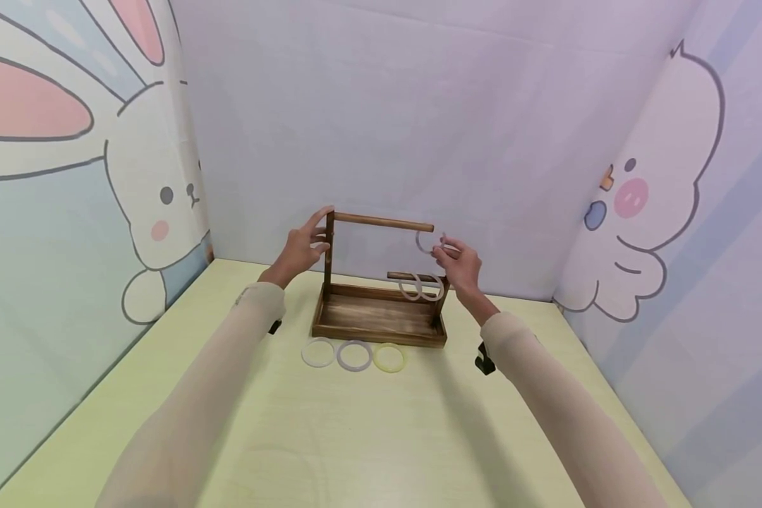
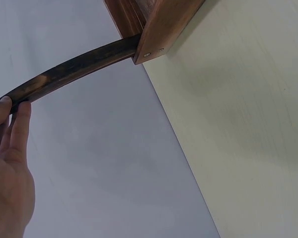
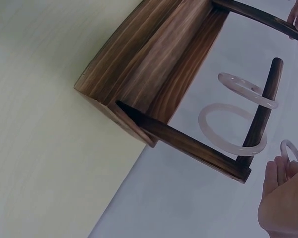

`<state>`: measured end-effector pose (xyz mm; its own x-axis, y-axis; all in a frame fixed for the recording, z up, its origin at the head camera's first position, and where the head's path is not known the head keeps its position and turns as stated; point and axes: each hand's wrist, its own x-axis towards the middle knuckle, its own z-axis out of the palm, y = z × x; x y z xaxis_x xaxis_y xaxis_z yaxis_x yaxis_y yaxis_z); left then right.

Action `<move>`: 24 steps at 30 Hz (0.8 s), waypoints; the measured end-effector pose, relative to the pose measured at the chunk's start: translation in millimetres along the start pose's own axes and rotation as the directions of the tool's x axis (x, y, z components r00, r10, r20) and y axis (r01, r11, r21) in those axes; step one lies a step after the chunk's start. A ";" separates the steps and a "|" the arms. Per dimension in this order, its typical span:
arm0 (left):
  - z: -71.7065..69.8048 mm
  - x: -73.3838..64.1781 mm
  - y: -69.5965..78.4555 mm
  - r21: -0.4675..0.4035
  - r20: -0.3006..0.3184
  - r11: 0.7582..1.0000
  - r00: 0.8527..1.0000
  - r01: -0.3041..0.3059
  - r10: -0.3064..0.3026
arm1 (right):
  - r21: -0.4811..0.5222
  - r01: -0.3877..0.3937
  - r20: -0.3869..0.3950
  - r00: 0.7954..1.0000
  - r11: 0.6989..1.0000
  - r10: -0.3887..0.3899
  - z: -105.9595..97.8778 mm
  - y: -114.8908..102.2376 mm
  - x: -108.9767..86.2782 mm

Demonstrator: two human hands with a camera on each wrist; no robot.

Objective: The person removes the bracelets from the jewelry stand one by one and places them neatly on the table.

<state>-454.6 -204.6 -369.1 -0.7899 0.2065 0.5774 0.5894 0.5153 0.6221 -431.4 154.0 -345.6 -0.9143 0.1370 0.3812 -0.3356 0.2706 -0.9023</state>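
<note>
A dark wooden bangle rack (image 1: 328,257) stands on the table, with a tray base, a long upper bar (image 1: 381,221) and a shorter lower bar (image 3: 268,94). My left hand (image 1: 300,249) grips the top of its left post (image 2: 74,69) between thumb and fingers. By the free right end of the upper bar, my right hand (image 1: 460,267) pinches a pale translucent bangle (image 1: 419,244), partly hidden by the fingers. Two more pale bangles hang on the lower bar, one whitish (image 3: 202,126) and one slightly pinkish (image 3: 228,82).
In front of the rack, a row of bangles lies flat on the pale table (image 1: 330,437): a clear white one (image 1: 303,353), a lavender one (image 1: 339,357) and a yellow one (image 1: 389,370). Cloth walls with a cartoon rabbit (image 1: 146,183) and another cartoon animal (image 1: 641,183) surround the table.
</note>
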 end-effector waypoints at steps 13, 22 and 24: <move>0.9 1.2 1.1 0.001 -0.001 1.000 1.000 -0.009 0.009 | -0.021 -0.021 -0.018 1.000 1.000 0.020 -15.7 12.8 -3.5; 0.8 1.0 1.4 0.012 0.001 1.000 1.000 0.010 -0.010 | 0.006 -0.020 0.003 1.000 1.000 0.020 -26.9 19.6 -7.2; 0.4 0.7 1.8 0.011 0.007 1.000 1.000 0.020 -0.020 | 0.019 -0.024 0.008 1.000 1.000 0.024 -28.8 19.9 -8.2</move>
<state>-454.1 -203.2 -367.7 -0.8028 0.2017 0.5611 0.5716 0.5285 0.6277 -424.0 185.8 -360.9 -0.9240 0.1356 0.3576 -0.3175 0.2494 -0.9149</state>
